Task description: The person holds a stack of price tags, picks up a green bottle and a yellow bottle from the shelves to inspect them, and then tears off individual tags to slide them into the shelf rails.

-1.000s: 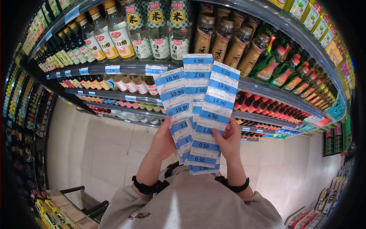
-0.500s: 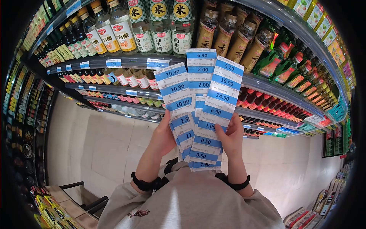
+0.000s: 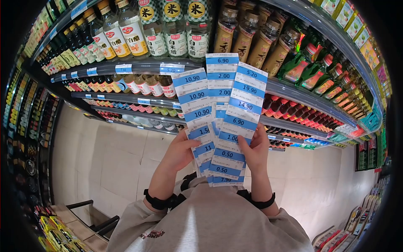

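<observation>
Head camera view shows printed price-label strips fanned between two bare hands, in front of stocked supermarket shelves. The left hand (image 3: 178, 151) pinches the left strip (image 3: 192, 94) at its outer edge, thumb across the front; the right hand (image 3: 255, 151) clamps the right strip (image 3: 247, 90), thumb on its face near the 1.00 label. Between them rises the middle strip (image 3: 222, 69), its lower part overlapped by the others.

The strips' long axes run from the wearer's grey top (image 3: 210, 218) out toward the shelf edge (image 3: 142, 66). The left strip's far end leans left, the right strip's leans right, and the middle one points almost straight ahead, figures reading upright to the wearer. Beyond stand clear bottles (image 3: 176, 40) and gold-labelled bottles (image 3: 243, 42), with pale floor tiles (image 3: 126, 159) below.

Loosened thumbs could let the middle strip, with no finger visibly on it, slip from the overlap and fall. Uneven pressure might also bend the long, unsupported far ends or shuffle the layers, hiding some prices.
</observation>
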A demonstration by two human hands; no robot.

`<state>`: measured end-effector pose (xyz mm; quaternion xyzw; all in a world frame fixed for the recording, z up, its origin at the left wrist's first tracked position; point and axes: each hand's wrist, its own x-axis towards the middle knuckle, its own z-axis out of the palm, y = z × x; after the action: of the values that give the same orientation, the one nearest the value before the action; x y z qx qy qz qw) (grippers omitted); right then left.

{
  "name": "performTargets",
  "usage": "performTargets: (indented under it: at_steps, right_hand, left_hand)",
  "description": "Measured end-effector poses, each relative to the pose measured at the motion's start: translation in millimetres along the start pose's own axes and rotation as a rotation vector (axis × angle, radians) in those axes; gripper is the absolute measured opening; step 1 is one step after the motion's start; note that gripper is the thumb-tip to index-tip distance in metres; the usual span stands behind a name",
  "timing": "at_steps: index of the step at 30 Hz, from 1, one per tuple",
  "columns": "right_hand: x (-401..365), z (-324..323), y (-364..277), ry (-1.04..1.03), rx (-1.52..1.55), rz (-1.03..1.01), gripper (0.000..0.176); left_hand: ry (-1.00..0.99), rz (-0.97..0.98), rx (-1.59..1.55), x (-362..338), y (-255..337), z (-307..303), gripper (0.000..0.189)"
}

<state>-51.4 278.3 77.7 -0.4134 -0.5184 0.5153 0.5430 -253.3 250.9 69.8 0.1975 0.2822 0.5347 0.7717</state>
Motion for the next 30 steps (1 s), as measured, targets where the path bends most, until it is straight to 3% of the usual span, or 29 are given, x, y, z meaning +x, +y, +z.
performTargets:
  at_steps: [9,11,14,18,23,30]
  right_hand:
    - [-2.6,6.5,-2.8,-0.077,-0.030,0.030,0.040]
    - [-2.3,5.2,-0.4,-0.014,-0.024,0.054,0.039]
    - [-1.7,1.8,-0.4,0.032,-0.018,0.040,0.039]
    - [0.2,-3.0,4.8,0.048,-0.023,-0.012,0.038]
    - [1.1,-7.2,0.3,0.097,-0.025,-0.044,0.037]
    - [3.5,-11.5,-3.9,0.123,-0.001,-0.066,0.038]
  left_hand:
    - [-0.079,0.050,0.294,3.3,-10.0,5.7,0.045]
    - [-0.021,-0.039,0.242,0.5,-6.8,10.5,0.050]
    - [-0.034,-0.072,0.049,-0.5,-3.1,11.9,0.056]
    - [-0.055,-0.071,0.026,-0.6,-1.6,10.7,0.064]
    - [-0.256,0.010,0.063,1.7,-1.6,9.6,0.073]
    - [-0.340,0.057,0.045,0.4,3.5,15.5,0.072]
